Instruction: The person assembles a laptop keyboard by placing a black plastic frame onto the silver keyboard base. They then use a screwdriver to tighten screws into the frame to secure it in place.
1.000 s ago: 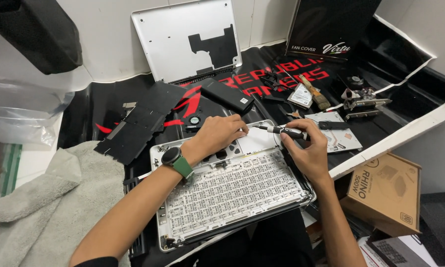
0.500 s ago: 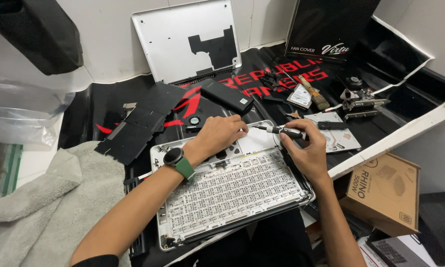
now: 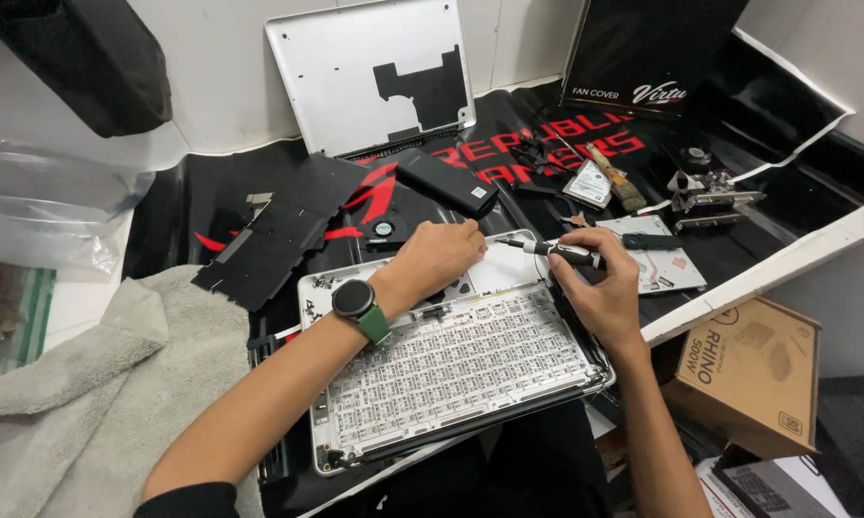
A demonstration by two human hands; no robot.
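While the left hand (image 3: 439,257) presses flat on the opened laptop chassis (image 3: 451,369) at its far edge, the right hand (image 3: 595,288) just beside it grips a screwdriver (image 3: 547,248).

A: Which parts are hidden by the hands?

B: The left hand (image 3: 439,257) covers the upper middle of the opened laptop shell (image 3: 451,369), so what its fingertips touch cannot be told. The screwdriver (image 3: 557,251) tip lies too close to that hand to show where it meets the shell; the right hand (image 3: 600,293) hides the rear of its handle.

A: And at the frame edges?

B: The grey towel (image 3: 58,403) runs off the left and bottom edges. The cardboard box (image 3: 753,374) is partly masked by a white strip (image 3: 787,273). A dark object (image 3: 77,58) at top left is cut off. The small parts (image 3: 705,187) at right are too small to identify.
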